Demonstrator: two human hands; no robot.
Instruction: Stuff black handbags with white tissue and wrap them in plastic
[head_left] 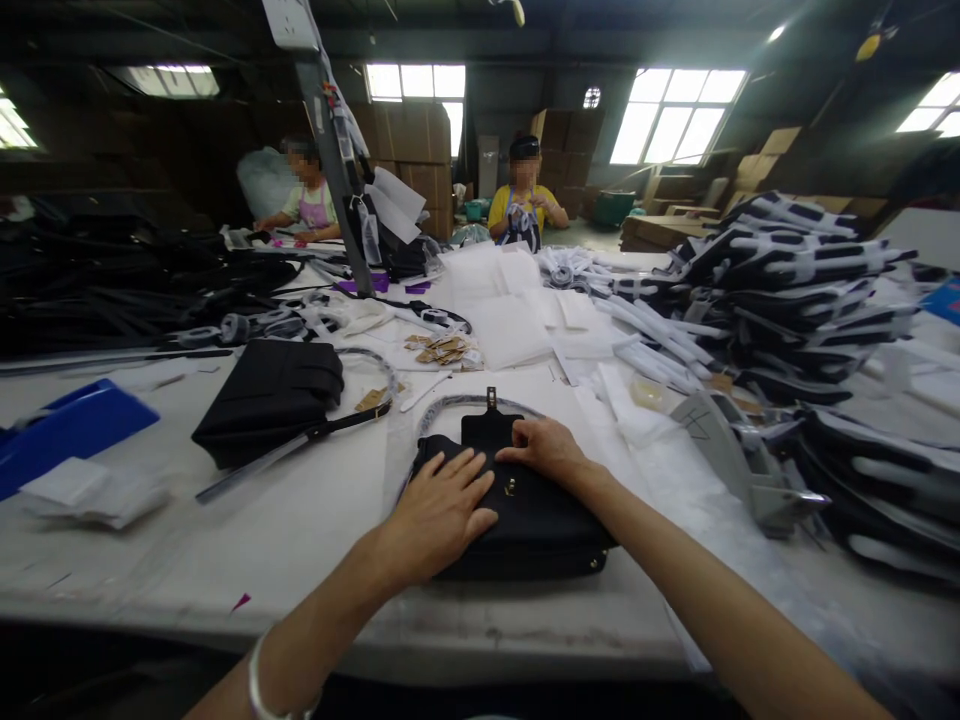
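Two hands press the black handbag [547, 525] at the desk's [337, 590] near edge: my left [442, 510] lies flat, unclenched; my right [547, 450] curls at the flap [491, 430], its grip unclear. Likely soft, light; I'd hold its sides. Tape dispenser [742, 460] crowds the right.

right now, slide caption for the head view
Left hand flat on a black handbag, right hand at its clasp tab, a second bag to the left.

Cardboard boxes [409, 135], bright windows [679, 115], grey tape dispenser [739, 455], blue tray [75, 430]
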